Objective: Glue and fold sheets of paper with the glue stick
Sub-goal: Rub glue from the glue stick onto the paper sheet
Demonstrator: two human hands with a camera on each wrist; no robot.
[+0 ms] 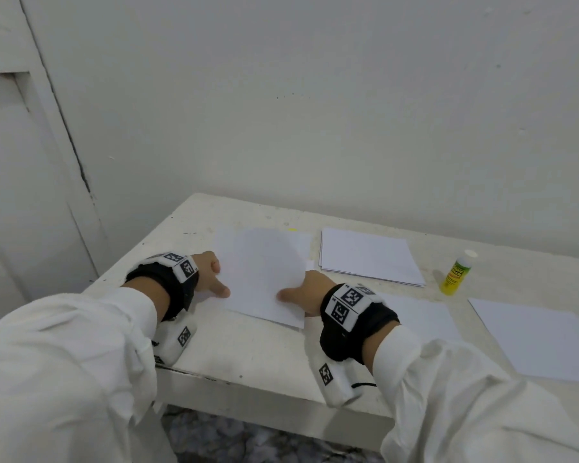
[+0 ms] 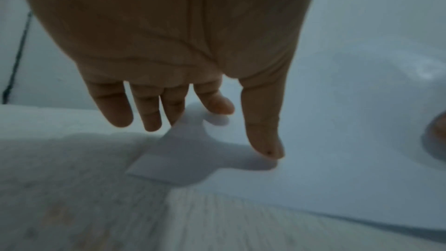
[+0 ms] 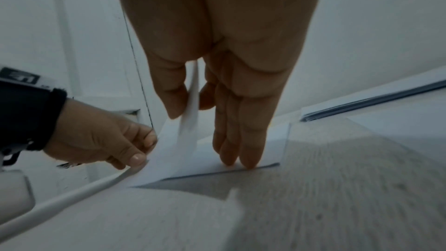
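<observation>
Nearest the camera, at the front edge of the white desk (image 1: 248,349), two arms in white sleeves (image 1: 64,362) reach forward, each wrist wrapped in a black band carrying black-and-white marker tags. Between them lies the sheet of paper (image 1: 264,279) being worked on. The left hand (image 1: 209,274) is at the sheet's left edge; in the right wrist view its thumb and fingers pinch that edge, while its own wrist view shows the fingers fairly straight over the paper, so how firmly it grips is hard to tell. The right hand (image 1: 303,295) is at the right edge: its thumb and forefinger pinch a raised flap of the sheet, and its other fingers (image 3: 241,140) stretch straight down with their tips pressing the paper flat on the desk. To the right, near the front, another single sheet (image 1: 532,339) lies flat, and a further one shows partly behind the right wrist. Farther back, right of the worked sheet, sits a stack of paper (image 1: 368,257). Just right of that stack the glue stick (image 1: 457,274) stands upright with its white cap on, well apart from both hands. Behind the desk rises a plain white wall (image 1: 315,95).
</observation>
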